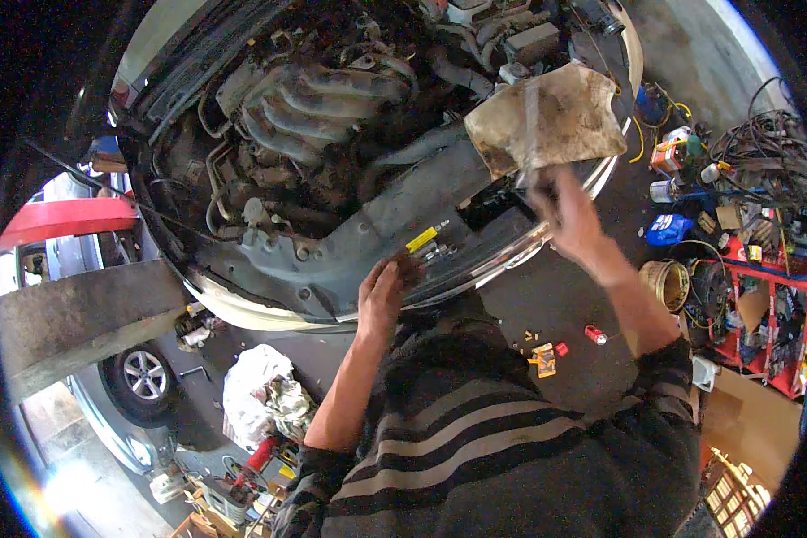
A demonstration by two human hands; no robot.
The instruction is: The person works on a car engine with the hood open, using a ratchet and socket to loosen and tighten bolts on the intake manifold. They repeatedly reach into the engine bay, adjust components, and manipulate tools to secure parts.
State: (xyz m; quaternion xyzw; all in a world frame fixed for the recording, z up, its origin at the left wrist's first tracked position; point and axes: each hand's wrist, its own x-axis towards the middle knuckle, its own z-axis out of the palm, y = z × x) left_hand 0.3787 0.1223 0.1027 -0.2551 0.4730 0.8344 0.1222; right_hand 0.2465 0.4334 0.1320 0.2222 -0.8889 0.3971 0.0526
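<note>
My left hand (380, 290) is at the front edge of the open engine bay, its fingers curled; their inner side is hidden. Just beyond it, a yellow-marked tool (422, 239) and some small metal sockets (436, 253) lie on the black plastic radiator cover (350, 252). Farther right, my right hand (568, 212) is blurred over the front rim of the car. A pale blurred streak (531, 128) rises from its fingers, too smeared to identify. Beside that hand are a dark opening (497, 205) in the cover and a stained, light-coloured sheet (558, 118).
An engine with a ribbed intake manifold (302, 114) fills the bay. A thin prop rod (107, 188) crosses at left. Below are a white cloth bundle (259, 397), a torn orange packet (545, 361) and a red can (596, 334). A red shelf rack (756, 316) stands right.
</note>
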